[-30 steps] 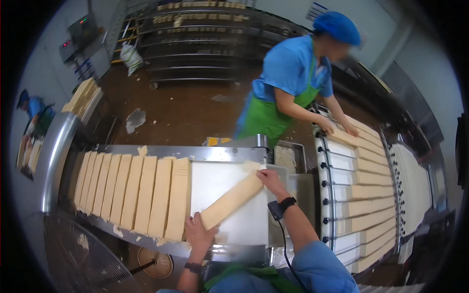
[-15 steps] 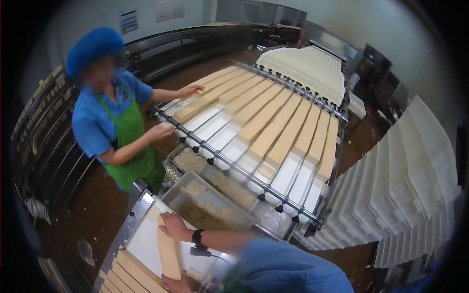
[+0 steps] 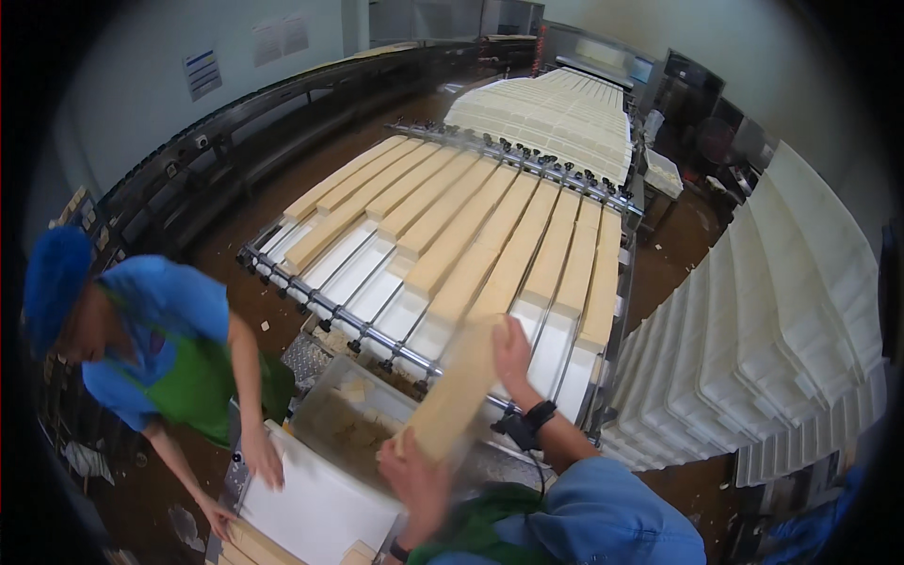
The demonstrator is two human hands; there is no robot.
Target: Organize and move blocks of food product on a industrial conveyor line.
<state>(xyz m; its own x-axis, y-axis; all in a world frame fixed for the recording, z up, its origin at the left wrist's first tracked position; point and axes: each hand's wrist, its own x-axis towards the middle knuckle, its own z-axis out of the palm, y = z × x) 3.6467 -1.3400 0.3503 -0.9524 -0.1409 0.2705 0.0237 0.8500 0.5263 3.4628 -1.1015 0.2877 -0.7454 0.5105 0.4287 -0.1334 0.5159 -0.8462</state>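
Observation:
Blurred by motion, a long cream-coloured block [image 3: 454,391] is held between my two hands above the near edge of a conveyor. My left hand [image 3: 414,478] grips its near end. On its far end, my right hand [image 3: 511,356] has its fingers pressed to the right side. Similar long blocks [image 3: 518,226] lie side by side in lanes on the white belt [image 3: 381,306], split by thin metal rods. Whether the held block touches the belt or the blocks there I cannot tell.
A co-worker in a blue cap [image 3: 58,282] leans over a white surface [image 3: 311,499] holding more blocks at lower left. A grey tub [image 3: 339,400] with scraps stands below the conveyor. Black knobs line its front bar [image 3: 367,325]. Stacked white trays [image 3: 744,320] rise at right.
My hands have lifted the block off the near white surface and swung it right and forward to the conveyor. The co-worker has moved from the conveyor to that surface. The view has shifted.

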